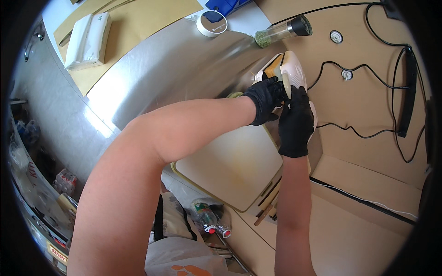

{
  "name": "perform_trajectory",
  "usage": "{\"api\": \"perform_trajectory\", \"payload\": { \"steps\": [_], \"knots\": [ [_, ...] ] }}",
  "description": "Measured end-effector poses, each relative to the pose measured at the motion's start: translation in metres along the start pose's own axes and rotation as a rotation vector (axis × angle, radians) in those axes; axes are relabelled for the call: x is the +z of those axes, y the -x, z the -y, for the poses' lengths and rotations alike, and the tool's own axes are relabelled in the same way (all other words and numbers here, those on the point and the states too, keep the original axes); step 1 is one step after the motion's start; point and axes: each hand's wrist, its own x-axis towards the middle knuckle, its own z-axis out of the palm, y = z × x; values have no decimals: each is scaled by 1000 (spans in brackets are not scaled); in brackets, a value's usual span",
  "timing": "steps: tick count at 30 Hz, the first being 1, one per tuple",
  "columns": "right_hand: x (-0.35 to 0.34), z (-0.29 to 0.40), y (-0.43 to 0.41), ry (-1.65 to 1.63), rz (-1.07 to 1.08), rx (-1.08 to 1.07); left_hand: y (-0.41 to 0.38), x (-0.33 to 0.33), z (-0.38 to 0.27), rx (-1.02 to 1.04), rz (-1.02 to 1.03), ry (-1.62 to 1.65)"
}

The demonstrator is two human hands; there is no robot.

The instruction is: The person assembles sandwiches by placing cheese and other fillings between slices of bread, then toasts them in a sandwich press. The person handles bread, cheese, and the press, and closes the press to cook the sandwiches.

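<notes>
Both my hands wear black gloves and meet at a small white appliance point(295, 70) by the back wall. Its top shows an orange-brown area, which may be bread or a coloured panel. A cream curved handle point(286, 84) sticks up between my hands. My left hand point(264, 100) reaches across from the left, with its fingertips at the orange-brown area. My right hand point(297, 120) is just right of it, with its fingertips at the base of the handle. Whether either hand grips anything is hidden. A second white casing point(313, 115) shows partly behind my right hand.
A cutting board point(234, 165) lies below my hands. A herb grinder point(285, 31), a round tin point(211, 23) and a tissue pack point(88, 41) stand beyond on the steel counter and brown board. Cords run to a black power strip point(408, 93). Plastic bottles point(207, 217) lie below.
</notes>
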Motion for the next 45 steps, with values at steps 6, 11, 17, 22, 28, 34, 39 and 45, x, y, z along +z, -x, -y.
{"api": "perform_trajectory", "payload": {
  "steps": [6, 11, 17, 22, 28, 34, 39, 45],
  "knots": [
    [10, 5, 7, -68, -7, 69, 20, -16, 24, 203, -238, 105],
    [19, 7, 14, -154, -46, 122, 51, -21, 34, 90, -204, 109],
    [26, 24, 18, -57, -32, 145, 62, -53, 10, -410, -82, 545],
    [26, 24, 20, -80, -33, 122, 35, -83, 7, -668, 40, 667],
    [35, 18, 20, -144, -46, 168, 0, -114, 27, -892, 429, 964],
    [21, 19, 23, -282, 37, 16, -1, -73, 43, -920, 389, 1357],
    [27, -8, 44, -649, 37, 221, 0, -42, 39, -855, 312, 983],
    [92, 1, 54, -942, -300, 879, -7, -60, 37, -1066, 424, 1071]
  ]
}}
